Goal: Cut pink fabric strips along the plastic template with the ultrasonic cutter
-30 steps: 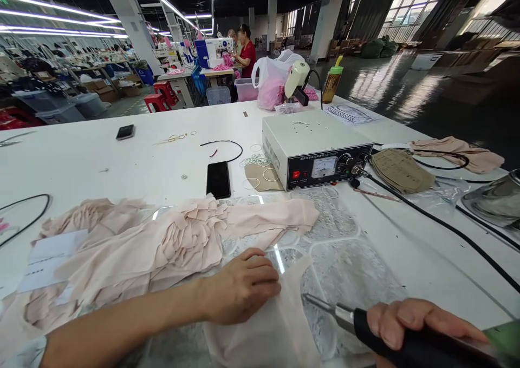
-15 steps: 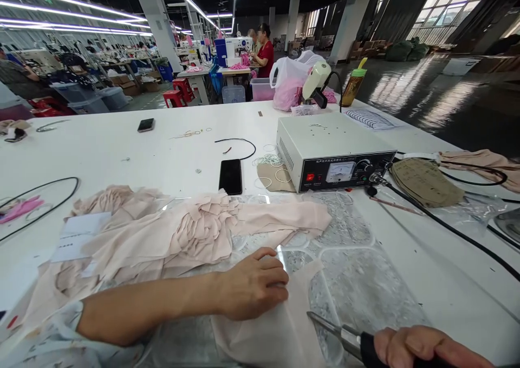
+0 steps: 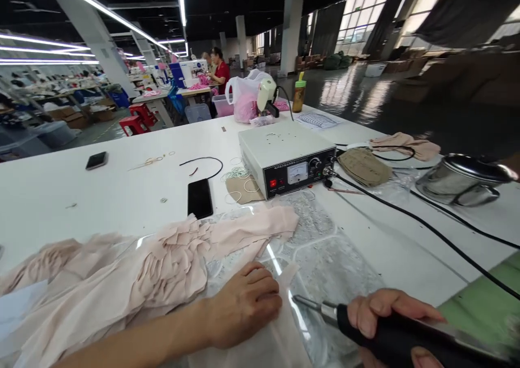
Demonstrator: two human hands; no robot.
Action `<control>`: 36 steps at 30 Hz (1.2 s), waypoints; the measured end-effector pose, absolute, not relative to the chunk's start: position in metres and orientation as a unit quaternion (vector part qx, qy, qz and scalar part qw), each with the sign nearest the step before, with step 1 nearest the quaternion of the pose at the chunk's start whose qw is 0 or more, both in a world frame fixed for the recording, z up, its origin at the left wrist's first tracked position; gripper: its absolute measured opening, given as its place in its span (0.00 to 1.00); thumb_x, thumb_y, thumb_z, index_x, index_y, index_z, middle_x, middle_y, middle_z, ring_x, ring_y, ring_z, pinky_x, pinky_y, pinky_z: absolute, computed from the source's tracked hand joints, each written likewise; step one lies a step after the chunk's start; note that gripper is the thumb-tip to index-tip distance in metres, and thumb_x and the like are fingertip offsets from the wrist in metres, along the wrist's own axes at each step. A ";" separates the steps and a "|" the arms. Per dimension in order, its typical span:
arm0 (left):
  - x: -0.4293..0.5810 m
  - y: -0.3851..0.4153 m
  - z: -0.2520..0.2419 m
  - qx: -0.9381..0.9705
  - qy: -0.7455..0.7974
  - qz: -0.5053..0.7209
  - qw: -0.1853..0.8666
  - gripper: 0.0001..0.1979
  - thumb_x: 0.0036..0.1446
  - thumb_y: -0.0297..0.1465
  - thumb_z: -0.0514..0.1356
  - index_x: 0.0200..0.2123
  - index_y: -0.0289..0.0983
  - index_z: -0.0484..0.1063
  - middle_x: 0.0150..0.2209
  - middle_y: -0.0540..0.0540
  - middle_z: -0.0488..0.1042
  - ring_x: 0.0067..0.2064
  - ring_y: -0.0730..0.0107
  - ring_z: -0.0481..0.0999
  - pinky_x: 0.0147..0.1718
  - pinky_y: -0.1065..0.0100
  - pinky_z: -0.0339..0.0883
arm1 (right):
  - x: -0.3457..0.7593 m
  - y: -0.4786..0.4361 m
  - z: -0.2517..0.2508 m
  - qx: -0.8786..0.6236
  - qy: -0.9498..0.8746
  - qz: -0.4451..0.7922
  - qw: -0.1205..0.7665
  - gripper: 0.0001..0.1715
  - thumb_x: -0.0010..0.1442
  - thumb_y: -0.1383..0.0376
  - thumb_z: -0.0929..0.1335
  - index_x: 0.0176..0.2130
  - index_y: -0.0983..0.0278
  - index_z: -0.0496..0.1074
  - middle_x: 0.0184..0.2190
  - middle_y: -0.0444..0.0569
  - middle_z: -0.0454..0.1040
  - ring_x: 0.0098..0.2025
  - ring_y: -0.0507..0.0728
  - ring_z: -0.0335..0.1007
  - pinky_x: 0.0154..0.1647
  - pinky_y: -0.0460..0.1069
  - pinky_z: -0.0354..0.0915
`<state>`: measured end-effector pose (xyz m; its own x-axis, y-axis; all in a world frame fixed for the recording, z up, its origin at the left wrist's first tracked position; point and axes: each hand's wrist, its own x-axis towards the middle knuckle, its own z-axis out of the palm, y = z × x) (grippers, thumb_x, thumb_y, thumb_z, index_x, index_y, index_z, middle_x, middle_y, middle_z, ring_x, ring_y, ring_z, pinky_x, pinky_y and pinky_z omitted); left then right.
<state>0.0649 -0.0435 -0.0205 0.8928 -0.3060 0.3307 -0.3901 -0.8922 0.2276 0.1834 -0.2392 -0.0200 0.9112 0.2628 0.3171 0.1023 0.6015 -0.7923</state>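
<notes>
My left hand (image 3: 246, 306) rests with curled fingers on a thin pale pink fabric piece (image 3: 284, 324), pressing it to the clear mat (image 3: 325, 249). In my right hand (image 3: 390, 314) is a black-handled tool (image 3: 377, 327) with a pointed metal tip. That tip is beside the right edge of the fabric, near my left fingers; whether it touches is not clear. A heap of pale pink fabric pieces (image 3: 170, 265) lies beyond and left of my left hand.
A control box (image 3: 288, 146) stands behind the mat, its black cable (image 3: 422, 222) running right. Two phones (image 3: 200, 198), scissors (image 3: 148, 162), folded brown cloth (image 3: 363, 166) and a metal pot (image 3: 455, 181) are on the table. A person in red (image 3: 220, 71) sits farther back.
The view has turned right, bringing the metal pot fully in. More of the tool and my right hand shows. My left hand remains on the fabric.
</notes>
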 end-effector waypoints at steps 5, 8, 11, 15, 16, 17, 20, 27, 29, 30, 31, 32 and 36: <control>0.067 -0.040 -0.017 0.958 -0.187 0.142 0.167 0.06 0.67 0.26 0.53 0.43 0.34 0.69 0.38 0.43 0.73 0.41 0.65 0.73 0.51 0.58 0.64 | 0.196 -0.214 -0.023 -0.430 -0.215 0.022 0.877 0.08 0.56 0.61 0.67 0.38 0.59 0.69 0.31 0.43 0.66 0.24 0.52 0.67 0.26 0.52 0.70; 0.068 -0.038 -0.016 0.955 -0.193 0.143 0.177 0.06 0.67 0.26 0.53 0.42 0.33 0.69 0.39 0.42 0.74 0.42 0.65 0.73 0.51 0.58 0.64 | 0.200 -0.205 -0.028 -0.439 -0.226 0.009 0.869 0.07 0.58 0.62 0.66 0.39 0.60 0.69 0.31 0.44 0.67 0.25 0.51 0.67 0.28 0.52 0.69; 0.070 -0.034 -0.017 0.953 -0.201 0.141 0.180 0.06 0.68 0.28 0.54 0.43 0.32 0.70 0.41 0.41 0.75 0.45 0.64 0.74 0.54 0.57 0.63 | 0.199 -0.201 -0.029 -0.442 -0.226 -0.001 0.868 0.07 0.58 0.63 0.66 0.39 0.60 0.69 0.31 0.44 0.67 0.25 0.51 0.67 0.28 0.52 0.69; 0.073 -0.029 -0.019 0.951 -0.217 0.126 0.180 0.10 0.70 0.31 0.53 0.47 0.32 0.70 0.47 0.40 0.75 0.50 0.62 0.73 0.58 0.56 0.61 | 0.200 -0.199 -0.029 -0.443 -0.224 -0.006 0.868 0.08 0.57 0.63 0.66 0.39 0.60 0.69 0.31 0.43 0.67 0.25 0.51 0.67 0.27 0.52 0.68; 0.073 -0.028 -0.020 0.950 -0.225 0.119 0.183 0.10 0.69 0.31 0.54 0.48 0.32 0.70 0.47 0.39 0.75 0.51 0.62 0.73 0.58 0.57 0.61 | 0.200 -0.199 -0.029 -0.443 -0.224 -0.006 0.868 0.08 0.57 0.63 0.66 0.39 0.60 0.69 0.31 0.43 0.67 0.25 0.51 0.67 0.27 0.52 0.68; 0.074 -0.027 -0.020 0.947 -0.235 0.113 0.186 0.10 0.69 0.31 0.54 0.48 0.31 0.70 0.48 0.39 0.75 0.52 0.63 0.73 0.57 0.58 0.62 | 0.201 -0.198 -0.029 -0.443 -0.224 -0.006 0.868 0.08 0.57 0.62 0.66 0.39 0.60 0.69 0.31 0.43 0.68 0.25 0.51 0.67 0.27 0.52 0.68; 0.078 -0.026 -0.019 0.943 -0.254 0.100 0.189 0.10 0.69 0.30 0.54 0.49 0.31 0.71 0.48 0.39 0.75 0.52 0.63 0.73 0.58 0.59 0.63 | 0.203 -0.197 -0.030 -0.442 -0.222 -0.008 0.869 0.08 0.57 0.62 0.66 0.39 0.60 0.69 0.31 0.43 0.68 0.24 0.51 0.67 0.27 0.52 0.68; 0.084 -0.022 -0.018 0.934 -0.284 0.096 0.193 0.10 0.69 0.30 0.54 0.47 0.31 0.71 0.44 0.40 0.77 0.51 0.62 0.74 0.57 0.60 0.65 | 0.206 -0.193 -0.030 -0.441 -0.218 -0.016 0.870 0.07 0.57 0.61 0.67 0.38 0.60 0.68 0.30 0.43 0.68 0.23 0.51 0.66 0.25 0.51 0.68; 0.085 -0.022 -0.018 0.931 -0.296 0.099 0.191 0.09 0.69 0.29 0.55 0.46 0.31 0.71 0.42 0.41 0.77 0.51 0.62 0.74 0.56 0.61 0.65 | 0.206 -0.193 -0.029 -0.442 -0.217 -0.015 0.870 0.07 0.57 0.61 0.67 0.38 0.60 0.68 0.29 0.42 0.68 0.23 0.51 0.66 0.25 0.51 0.68; 0.085 -0.022 -0.018 0.930 -0.299 0.100 0.191 0.08 0.68 0.29 0.55 0.45 0.31 0.71 0.41 0.41 0.77 0.50 0.62 0.74 0.56 0.61 0.66 | 0.206 -0.193 -0.029 -0.442 -0.216 -0.014 0.871 0.07 0.57 0.61 0.67 0.38 0.60 0.68 0.29 0.42 0.68 0.23 0.51 0.66 0.25 0.51 0.68; 0.085 -0.022 -0.018 0.929 -0.301 0.102 0.191 0.08 0.68 0.29 0.55 0.45 0.31 0.71 0.41 0.41 0.77 0.50 0.62 0.74 0.56 0.61 0.66 | 0.206 -0.193 -0.029 -0.442 -0.216 -0.012 0.871 0.07 0.57 0.61 0.67 0.38 0.60 0.68 0.29 0.42 0.68 0.23 0.51 0.66 0.25 0.51 0.68; 0.085 -0.022 -0.018 0.929 -0.301 0.103 0.190 0.07 0.68 0.28 0.55 0.44 0.31 0.71 0.40 0.42 0.77 0.50 0.62 0.74 0.56 0.61 0.66 | 0.207 -0.194 -0.029 -0.443 -0.216 -0.011 0.870 0.07 0.57 0.61 0.67 0.38 0.60 0.68 0.29 0.42 0.68 0.23 0.51 0.66 0.25 0.51 0.68; 0.086 -0.022 -0.018 0.926 -0.308 0.100 0.195 0.06 0.68 0.27 0.55 0.43 0.31 0.71 0.39 0.42 0.77 0.49 0.63 0.74 0.55 0.61 0.68 | 0.207 -0.194 -0.028 -0.445 -0.216 -0.010 0.869 0.07 0.56 0.61 0.67 0.37 0.60 0.69 0.29 0.42 0.68 0.23 0.51 0.66 0.24 0.52 0.68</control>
